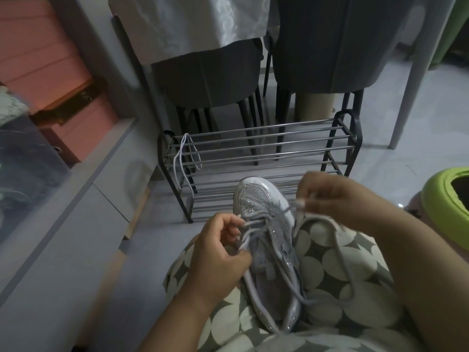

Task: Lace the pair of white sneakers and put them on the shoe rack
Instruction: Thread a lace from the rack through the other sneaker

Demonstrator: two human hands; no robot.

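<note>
Now I am in the lacing step, and only one white sneaker (266, 232) is in view. It lies on my lap, on the dotted fabric (337, 283), with its toe pointing far, toward the shoe rack (258, 158). The second sneaker I cannot see anywhere in the picture.

My left hand (220, 255) is at the left side of the eyelet rows, and its fingers (237, 221) are curled and pinch the lace (340, 250) there, close to the crossings. My right hand (330, 196) is raised a little at the right of the toe, and its fingers (300, 203) are closed on the other part of the same lace, near its tip. From there a long loose loop of lace runs down over my right leg and back to the shoe.

I judge that only the first few rows are crossed, so the task is still in an early part. The next move, I think, asks for guiding the tip in the right hand into the next free eyelet while the left hand keeps the shoe steady, then pulling the slack through evenly.

The rack stands on the floor just beyond the sneaker, and it carries no shoes. A spare white lace (184, 158) hangs over its left end, probably for the other shoe. Behind it are dark chairs (210, 74), and a green basin (446, 199) sits at the right.
</note>
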